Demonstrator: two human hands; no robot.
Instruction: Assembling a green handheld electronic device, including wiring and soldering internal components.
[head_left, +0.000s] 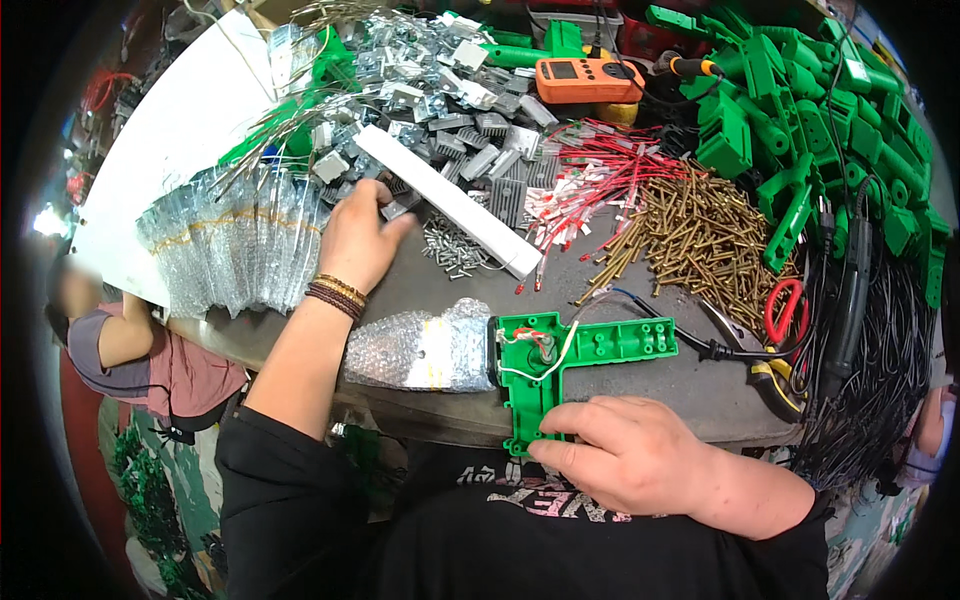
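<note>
My left hand point(362, 238) reaches to the near edge of a heap of finned metal blocks point(490, 125). Its thumb and curled fingers close around one small grey block point(398, 207), partly hidden. At the table's front edge my right hand point(630, 450) pinches the lower end of a T-shaped green plastic housing half point(610, 342). Red and white wires point(548, 375) and a round metal part lie inside the housing. To its left, touching it, is a sleeve wrapped in bubble film point(415, 350). A black cord point(720, 350) runs off rightward.
A white bar point(450, 200) lies slanting beside small screws point(455, 250). Brass screws point(710, 240), red-wired parts point(610, 160), an orange meter point(590, 80) and green housings point(790, 110) fill the back right. Bubble-wrapped pieces point(240, 245) stand left; pliers point(775, 385) lie right. Another person point(150, 350) sits left.
</note>
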